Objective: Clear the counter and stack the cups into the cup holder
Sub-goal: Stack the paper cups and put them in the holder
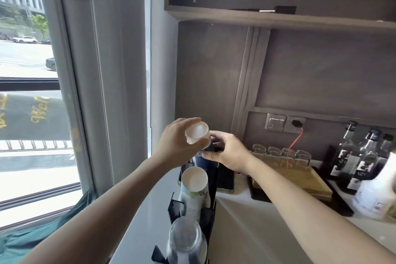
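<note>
My left hand (177, 143) grips a stack of white paper cups (197, 133) near its open mouth, which tilts toward me, above the far slot of the black cup holder (211, 212). My right hand (227, 152) pinches the dark blue lower part of that stack (204, 162) from the right. In the holder's middle slot stands a white paper cup stack with green print (194, 184). A stack of clear plastic cups (186, 242) fills the near slot.
A wooden tray (300, 180) carries several upturned glass jars (280, 154) at the back. Dark bottles (347, 154) and a white jug (377, 191) stand at the right. A red cable hangs from the wall socket (296, 124). A window is at the left.
</note>
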